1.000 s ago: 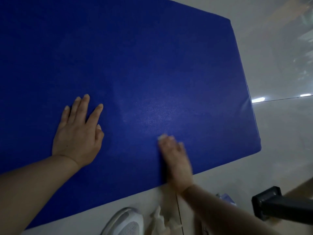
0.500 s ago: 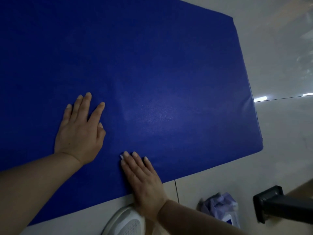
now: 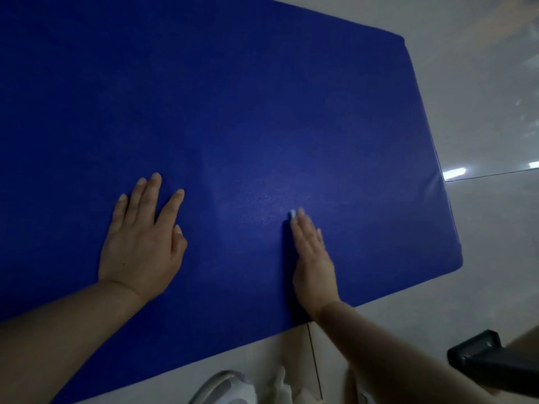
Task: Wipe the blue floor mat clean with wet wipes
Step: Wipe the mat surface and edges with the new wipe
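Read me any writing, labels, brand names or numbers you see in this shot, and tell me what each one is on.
No readable text in this picture.
Blue floor mat: plain, no print or label showing.
White object at the bottom edge: no lettering can be made out.
Black object at lower right: no marking visible.
Left hand and right hand: flat on the mat, nothing written.

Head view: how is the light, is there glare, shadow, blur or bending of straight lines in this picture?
Head view: the light is dim; the dark blue floor mat looks almost black toward the upper left. Bright glare spots lie on the glossy pale floor tiles. The right hand is slightly blurred and casts a dark shadow on its left side. The left hand is sharper. Mat edges curve slightly, a wide-angle effect.
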The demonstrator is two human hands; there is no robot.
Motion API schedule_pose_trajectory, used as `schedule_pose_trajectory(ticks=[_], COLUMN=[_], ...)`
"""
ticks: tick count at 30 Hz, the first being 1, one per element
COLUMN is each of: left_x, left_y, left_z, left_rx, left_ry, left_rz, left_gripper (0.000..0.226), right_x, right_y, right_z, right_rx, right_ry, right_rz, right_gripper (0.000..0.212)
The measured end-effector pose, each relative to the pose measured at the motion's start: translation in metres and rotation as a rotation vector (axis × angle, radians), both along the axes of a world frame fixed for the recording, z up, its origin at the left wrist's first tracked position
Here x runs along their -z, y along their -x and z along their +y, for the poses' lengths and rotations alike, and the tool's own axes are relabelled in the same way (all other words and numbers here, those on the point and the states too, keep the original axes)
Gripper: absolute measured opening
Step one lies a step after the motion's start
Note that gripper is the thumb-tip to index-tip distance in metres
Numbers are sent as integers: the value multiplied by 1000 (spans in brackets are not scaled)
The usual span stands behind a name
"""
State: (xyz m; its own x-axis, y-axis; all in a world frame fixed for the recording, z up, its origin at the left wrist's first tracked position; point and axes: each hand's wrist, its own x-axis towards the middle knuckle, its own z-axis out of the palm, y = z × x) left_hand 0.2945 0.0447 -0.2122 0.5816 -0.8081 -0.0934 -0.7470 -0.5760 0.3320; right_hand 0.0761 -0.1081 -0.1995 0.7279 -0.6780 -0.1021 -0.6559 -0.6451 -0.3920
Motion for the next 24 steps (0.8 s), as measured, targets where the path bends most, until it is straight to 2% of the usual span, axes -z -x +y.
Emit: schedule_pose_trajectory(ticks=[3,7,10,14,19,24], left_x=[-3,-16,-24,-21,-18,-13], left_y=[0,-11,-26,-49,-84,-126], left_z=[0,-32,-88,-182,-283,-339], left_rx=[-34,-77,33,139,129,71], left_ry=[47,148,262,320,272,23], left_rz=[50,115,149,148,76,0], left_gripper=[58,40,29,29,44,56], right_x=[-9,-10,4,17,17,17], right_y=[-22,-39,-43,-39,-40,-41], right_z=[-61,-135,-148,-141,-142,-147], right_rx=[169,165,137,144,165,159], right_ry=[122,166,128,145,152,147], right_rz=[-52,56,138,105,6,-48], right_gripper=[88,69,52,55,54,57])
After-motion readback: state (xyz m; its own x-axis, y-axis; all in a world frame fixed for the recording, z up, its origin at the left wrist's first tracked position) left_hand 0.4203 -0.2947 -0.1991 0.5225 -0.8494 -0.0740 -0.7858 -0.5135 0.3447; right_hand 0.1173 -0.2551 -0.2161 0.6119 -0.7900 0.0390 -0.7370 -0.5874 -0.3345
